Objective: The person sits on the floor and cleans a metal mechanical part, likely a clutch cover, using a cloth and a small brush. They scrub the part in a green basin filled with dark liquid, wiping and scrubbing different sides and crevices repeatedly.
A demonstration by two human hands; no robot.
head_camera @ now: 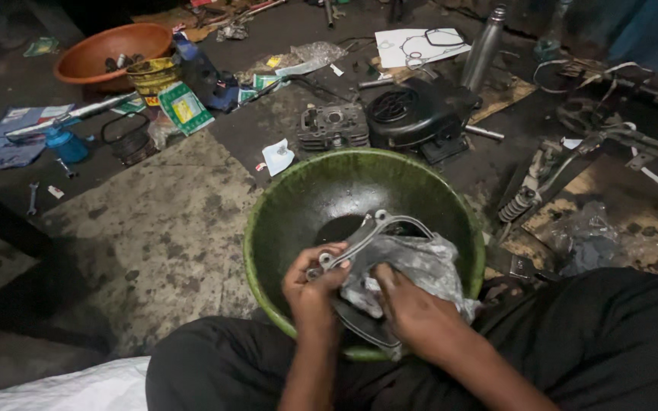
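Observation:
I hold a flat grey metal engine cover [371, 228] over a large green basin [283, 198] that stands on the floor between my knees. My left hand [312, 285] grips the cover's near left edge. My right hand [413, 312] presses a crumpled grey rag [420, 262] against the cover. The rag hides most of the part's right side. Dark liquid lies in the basin's bottom.
A black engine casing [416, 114] and a finned cylinder [334, 125] lie beyond the basin. An orange bowl [112, 46], a yellow tin [154, 74], a blue can [66, 143], packets and spanners sit far left. Cables, a spring and brackets [603, 137] clutter the right.

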